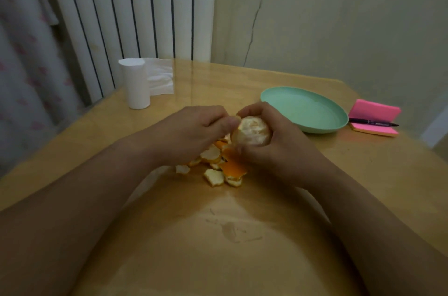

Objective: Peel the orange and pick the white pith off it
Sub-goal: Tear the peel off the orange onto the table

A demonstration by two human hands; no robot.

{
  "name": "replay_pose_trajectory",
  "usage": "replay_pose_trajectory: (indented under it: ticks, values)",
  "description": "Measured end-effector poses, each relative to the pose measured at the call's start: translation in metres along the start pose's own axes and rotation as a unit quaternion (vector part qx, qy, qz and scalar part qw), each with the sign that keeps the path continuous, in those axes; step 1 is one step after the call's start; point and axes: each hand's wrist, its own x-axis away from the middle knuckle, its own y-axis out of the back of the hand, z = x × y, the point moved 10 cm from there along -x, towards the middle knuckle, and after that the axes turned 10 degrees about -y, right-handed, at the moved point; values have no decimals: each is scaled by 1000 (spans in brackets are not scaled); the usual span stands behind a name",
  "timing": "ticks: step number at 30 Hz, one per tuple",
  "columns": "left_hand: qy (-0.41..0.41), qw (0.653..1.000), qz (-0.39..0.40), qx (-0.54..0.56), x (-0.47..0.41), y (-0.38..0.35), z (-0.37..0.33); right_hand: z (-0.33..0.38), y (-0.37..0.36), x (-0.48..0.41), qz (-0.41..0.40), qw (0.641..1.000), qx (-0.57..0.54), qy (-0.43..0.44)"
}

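On the wooden counter (218,235) a white paper roll (135,84) stands upright at the far left with a crumpled tissue (161,79) just behind it, while a green plate (303,111) sits to the right, near pink sticky notes (374,111) carrying a dark pen (373,123).

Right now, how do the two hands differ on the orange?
The right hand cups the orange, fingers curled round it; the left hand only pinches at its top edge. The right hand sits nearer the green plate, the left hand nearer the tissue roll. Both hover over the peel pieces.
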Motion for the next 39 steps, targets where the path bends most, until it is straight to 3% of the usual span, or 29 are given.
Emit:
replay_pose_trajectory:
  ticks: [8, 25, 27, 31, 39]
  values:
    - [-69, 997, -33, 7, -1, 7, -11, 5, 1, 1, -6, 999, 40, 19]
    - [-91, 996, -19, 1, 2, 4, -16, 8, 2, 3, -9, 999, 33, 33]
    - [-89, 996, -10, -31, 2, 4, -16, 10, 1, 4, -12, 999, 31, 38]
    - [-121, 971, -17, -205, -1, 7, -24, 13, 2, 5, -30, 997, 45, 46]
    - [-182, 931, -86, -304, -5, 3, -46, 20, 6, 5, -46, 994, 89, 53]
